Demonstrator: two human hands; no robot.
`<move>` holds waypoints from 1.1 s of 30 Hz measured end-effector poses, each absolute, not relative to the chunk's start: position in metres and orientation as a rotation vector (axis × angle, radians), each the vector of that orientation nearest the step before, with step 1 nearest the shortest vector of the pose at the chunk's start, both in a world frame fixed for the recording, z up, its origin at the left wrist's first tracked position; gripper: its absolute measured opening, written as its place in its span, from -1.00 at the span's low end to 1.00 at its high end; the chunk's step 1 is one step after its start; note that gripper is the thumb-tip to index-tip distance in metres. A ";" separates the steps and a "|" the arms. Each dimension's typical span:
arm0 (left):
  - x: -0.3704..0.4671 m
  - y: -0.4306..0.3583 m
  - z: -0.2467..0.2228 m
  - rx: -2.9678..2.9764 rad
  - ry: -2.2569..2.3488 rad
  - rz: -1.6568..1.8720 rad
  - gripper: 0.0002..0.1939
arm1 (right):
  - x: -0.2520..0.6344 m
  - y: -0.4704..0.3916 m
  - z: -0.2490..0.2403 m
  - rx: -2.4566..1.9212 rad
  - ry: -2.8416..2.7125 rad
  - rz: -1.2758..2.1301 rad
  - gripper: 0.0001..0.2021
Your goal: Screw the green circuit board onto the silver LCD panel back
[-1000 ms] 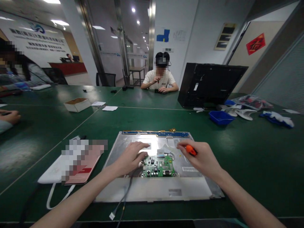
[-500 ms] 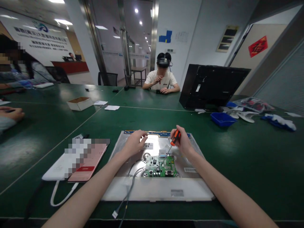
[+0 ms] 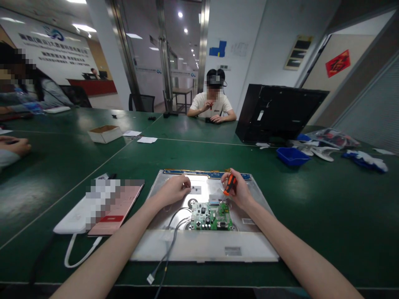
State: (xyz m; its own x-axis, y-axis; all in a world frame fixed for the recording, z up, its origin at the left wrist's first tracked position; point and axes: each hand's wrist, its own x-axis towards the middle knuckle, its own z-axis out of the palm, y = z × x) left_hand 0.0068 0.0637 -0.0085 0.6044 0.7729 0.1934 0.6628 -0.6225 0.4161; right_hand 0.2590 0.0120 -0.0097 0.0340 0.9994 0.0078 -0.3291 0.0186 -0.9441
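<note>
An LCD panel [image 3: 199,247] lies face down on the green table, its metal back towards me. Fixed to the middle of that back is a green circuit board [image 3: 210,218], with dark cables [image 3: 173,238] running off its left side. My right hand [image 3: 240,191] grips an orange and black screwdriver [image 3: 230,185], its shaft pointing down towards the board's upper right part. Over the panel's upper left hovers my left hand [image 3: 176,189], fingers curled and thumb close to them; whatever they may pinch is too small to make out.
Left of the panel are a white power bank [image 3: 77,211] with a white cable and a pink phone-like slab [image 3: 120,207]. Farther off stand a small open box [image 3: 105,135], a blue tray [image 3: 293,156] and a black monitor housing [image 3: 280,112]. Other people sit across and at left.
My right hand and the screwdriver have shifted slightly, the handle now steeper and a little lower. My left hand has drawn slightly left, its fingers curling closer together.
</note>
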 end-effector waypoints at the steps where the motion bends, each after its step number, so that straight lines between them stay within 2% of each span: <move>1: 0.007 0.064 -0.008 2.529 1.158 0.513 -0.91 | 0.259 0.012 -0.010 -0.963 -0.941 1.319 -0.53; 12: 0.009 0.065 -0.008 2.446 1.095 0.550 -0.92 | 0.261 0.013 -0.010 -0.960 -0.896 1.318 -0.57; 17: 0.010 0.062 -0.005 2.222 1.084 0.606 -0.90 | 0.262 0.013 -0.009 -0.948 -0.852 1.334 -0.58; 27: 0.013 0.066 -0.019 1.845 0.868 0.576 -0.76 | 0.265 0.017 -0.013 -0.908 -0.762 1.380 -0.60; 33: 0.010 0.065 -0.015 1.810 0.821 0.486 -0.75 | 0.265 0.016 -0.013 -0.892 -0.752 1.396 -0.61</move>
State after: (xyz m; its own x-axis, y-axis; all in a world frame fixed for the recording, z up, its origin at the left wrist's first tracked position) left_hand 0.0102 0.0646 -0.0148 0.6832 0.7285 -0.0502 0.3059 -0.2230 0.9256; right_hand 0.2648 0.0162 -0.0135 0.0534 0.9962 -0.0682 -0.4916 -0.0332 -0.8702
